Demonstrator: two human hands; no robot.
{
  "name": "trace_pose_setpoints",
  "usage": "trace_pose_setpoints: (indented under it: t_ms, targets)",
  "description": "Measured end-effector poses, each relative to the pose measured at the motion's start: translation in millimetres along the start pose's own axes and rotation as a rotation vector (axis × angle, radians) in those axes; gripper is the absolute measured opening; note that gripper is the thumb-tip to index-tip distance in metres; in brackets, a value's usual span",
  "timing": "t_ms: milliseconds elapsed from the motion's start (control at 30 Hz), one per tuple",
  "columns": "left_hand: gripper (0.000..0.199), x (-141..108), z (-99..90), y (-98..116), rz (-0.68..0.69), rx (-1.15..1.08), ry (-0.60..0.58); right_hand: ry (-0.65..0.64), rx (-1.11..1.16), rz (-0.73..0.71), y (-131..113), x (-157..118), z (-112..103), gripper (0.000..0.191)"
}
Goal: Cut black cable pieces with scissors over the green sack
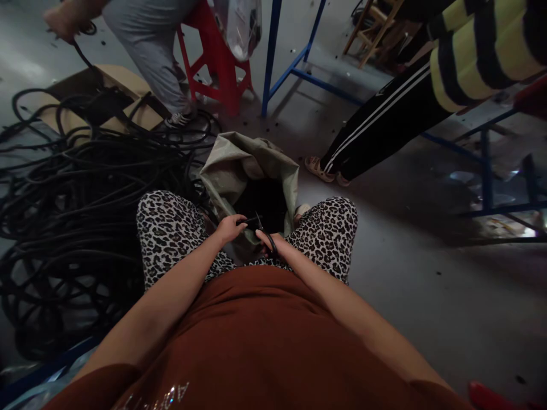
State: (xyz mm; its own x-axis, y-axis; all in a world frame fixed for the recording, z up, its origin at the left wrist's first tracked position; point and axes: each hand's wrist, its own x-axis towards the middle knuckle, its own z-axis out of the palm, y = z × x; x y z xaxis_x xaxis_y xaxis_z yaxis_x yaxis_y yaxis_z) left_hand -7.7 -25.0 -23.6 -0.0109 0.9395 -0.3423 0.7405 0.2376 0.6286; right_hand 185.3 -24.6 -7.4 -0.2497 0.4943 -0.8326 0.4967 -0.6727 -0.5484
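Note:
My left hand is closed on a short black length of rubber cord, pinched between thumb and fingers. My right hand grips a pair of scissors by the dark handles. The scissor blades point up toward the cord's end; whether they touch it I cannot tell. Both hands are over the near side of an open greyish woven sack that stands between my knees. The inside of the sack is dark, so its contents are hard to make out.
A big tangle of black cords covers the floor at left, beside an open cardboard box. A person in grey trousers stands there. Further off are a red stool, a blue metal frame and a person in black trousers.

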Motion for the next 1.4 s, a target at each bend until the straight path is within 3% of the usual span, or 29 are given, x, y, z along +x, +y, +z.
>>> trace_pose_setpoints:
  t_ms: [233,567,933,1400]
  targets:
    - [0.030,0.4,1.2,-1.7,0.027,-0.008,-0.025,0.021,0.020,-0.051,6.7,7.0,0.6,0.051]
    - [0.031,-0.3,-1.2,-7.8,-0.004,0.031,0.020,0.152,0.033,-0.011,-13.4,-15.5,-2.8,0.047]
    - [0.028,-1.0,-2.6,-5.3,-0.061,0.080,-0.023,0.192,-0.051,0.006,-10.2,-10.5,-3.0,0.042]
    - [0.029,1.8,-5.6,-4.9,-0.081,0.002,0.090,0.029,0.053,0.093,-5.4,-5.0,-0.1,0.053]
